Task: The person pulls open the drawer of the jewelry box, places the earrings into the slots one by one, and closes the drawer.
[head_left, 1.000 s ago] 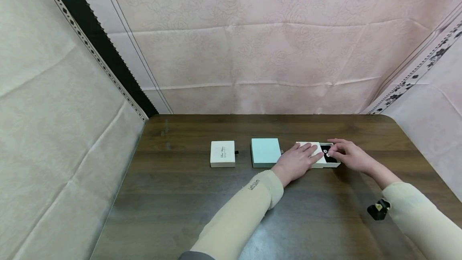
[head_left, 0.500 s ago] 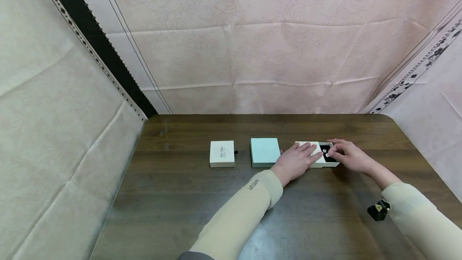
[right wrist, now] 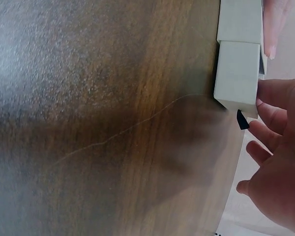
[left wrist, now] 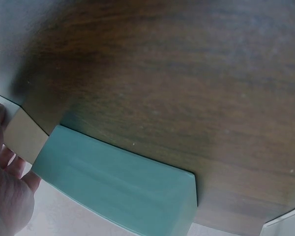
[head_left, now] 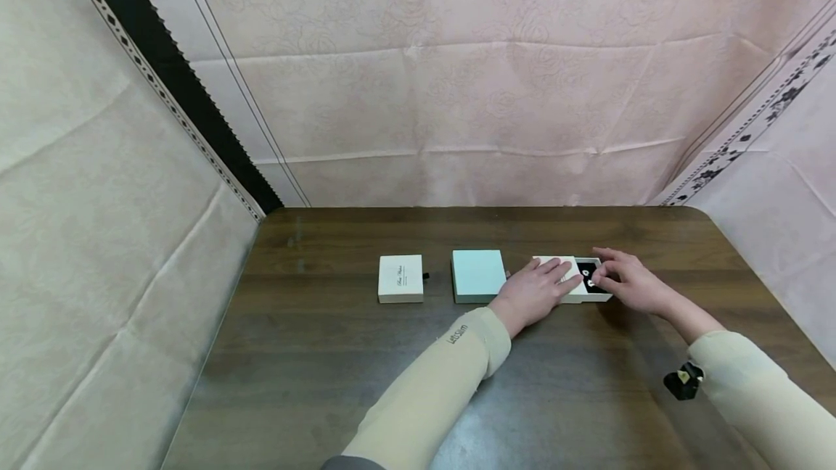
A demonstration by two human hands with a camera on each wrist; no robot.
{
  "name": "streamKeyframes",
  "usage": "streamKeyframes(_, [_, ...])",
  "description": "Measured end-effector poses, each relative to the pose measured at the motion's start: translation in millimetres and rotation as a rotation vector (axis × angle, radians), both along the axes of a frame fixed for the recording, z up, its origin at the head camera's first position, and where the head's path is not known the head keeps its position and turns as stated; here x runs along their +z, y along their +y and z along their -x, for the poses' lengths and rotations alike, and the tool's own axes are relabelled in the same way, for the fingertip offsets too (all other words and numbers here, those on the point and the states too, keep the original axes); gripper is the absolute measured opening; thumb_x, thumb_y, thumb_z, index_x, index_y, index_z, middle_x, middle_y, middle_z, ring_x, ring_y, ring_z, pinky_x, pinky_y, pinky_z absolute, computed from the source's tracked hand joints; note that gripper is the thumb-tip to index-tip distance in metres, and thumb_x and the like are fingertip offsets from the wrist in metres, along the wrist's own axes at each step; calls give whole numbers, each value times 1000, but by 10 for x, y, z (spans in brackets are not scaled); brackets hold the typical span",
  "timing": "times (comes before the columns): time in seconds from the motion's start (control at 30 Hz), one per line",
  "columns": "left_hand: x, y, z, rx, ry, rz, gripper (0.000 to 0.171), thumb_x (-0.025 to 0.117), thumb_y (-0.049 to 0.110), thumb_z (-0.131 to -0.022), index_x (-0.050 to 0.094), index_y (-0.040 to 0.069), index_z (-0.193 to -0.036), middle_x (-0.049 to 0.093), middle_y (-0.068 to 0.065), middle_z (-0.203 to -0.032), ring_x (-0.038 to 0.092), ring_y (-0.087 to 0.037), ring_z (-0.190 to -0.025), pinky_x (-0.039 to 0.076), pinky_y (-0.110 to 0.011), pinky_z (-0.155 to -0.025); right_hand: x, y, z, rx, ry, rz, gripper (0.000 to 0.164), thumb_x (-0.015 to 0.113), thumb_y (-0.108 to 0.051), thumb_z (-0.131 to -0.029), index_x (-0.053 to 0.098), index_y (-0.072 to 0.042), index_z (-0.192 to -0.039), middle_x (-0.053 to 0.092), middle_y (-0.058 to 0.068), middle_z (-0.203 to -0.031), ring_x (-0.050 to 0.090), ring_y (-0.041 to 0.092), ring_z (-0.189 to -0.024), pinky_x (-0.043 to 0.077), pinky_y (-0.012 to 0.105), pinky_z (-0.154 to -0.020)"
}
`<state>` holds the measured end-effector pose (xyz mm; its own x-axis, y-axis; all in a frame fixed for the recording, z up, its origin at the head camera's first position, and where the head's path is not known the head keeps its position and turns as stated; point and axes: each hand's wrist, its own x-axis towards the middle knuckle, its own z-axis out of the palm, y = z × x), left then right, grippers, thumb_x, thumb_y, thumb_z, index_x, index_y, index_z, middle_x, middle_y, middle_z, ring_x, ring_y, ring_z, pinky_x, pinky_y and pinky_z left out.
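A white slide-out jewellery box (head_left: 573,298) lies on the wooden table, its drawer (right wrist: 236,73) partly pulled out to the right. Inside it, a black insert (head_left: 596,289) carries small shiny pieces (head_left: 585,273). My left hand (head_left: 532,294) rests across the white cover, fingers extended and spread over its top. Over the drawer is my right hand (head_left: 630,281), thumb and forefinger down at the black insert beside the shiny pieces. I cannot tell whether they pinch one. A black pull tab (right wrist: 242,120) sticks out of the drawer's end, close to the right hand's other fingers.
Left of the box sits a turquoise box (head_left: 477,275), close to the left wrist. Farther left, a white printed box (head_left: 400,279) has a black tab on its right side. Patterned pale cloth (head_left: 418,107) hangs behind the wooden table (head_left: 313,354).
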<state>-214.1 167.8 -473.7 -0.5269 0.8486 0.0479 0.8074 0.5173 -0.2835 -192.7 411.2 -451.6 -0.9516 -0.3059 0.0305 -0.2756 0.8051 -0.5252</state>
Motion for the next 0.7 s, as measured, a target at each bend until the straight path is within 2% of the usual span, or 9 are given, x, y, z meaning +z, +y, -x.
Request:
streamKeyframes(0.13, [-8, 4, -3, 5, -6, 3, 52, 41, 37, -118, 31, 38, -169, 35, 7, -173, 32, -12, -159, 35, -33, -125, -13, 8, 2, 3, 28, -27, 11, 68, -3, -102, 73, -4, -92, 45, 44, -149, 31, 68, -141, 21, 81, -111])
streamKeyframes(0.43, [-15, 9, -1, 6, -6, 9, 53, 39, 38, -118, 30, 37, -170, 33, 7, -174, 31, -12, -159, 35, -34, -126, -8, -22, -12, 1, 146, -110, 11, 75, -4, -97, 74, -8, -88, 54, 39, -145, 38, 64, -140, 17, 88, -111])
streamKeyframes(0.7, [-12, 1, -2, 2, -2, 5, 52, 40, 38, -118, 31, 37, -169, 34, 6, -173, 32, -12, -159, 35, -33, -125, 33, -111, -37, 8, 259, -176, 20, 81, -4, -90, 70, -15, -78, 60, 33, -141, 44, 59, -138, 16, 87, -112])
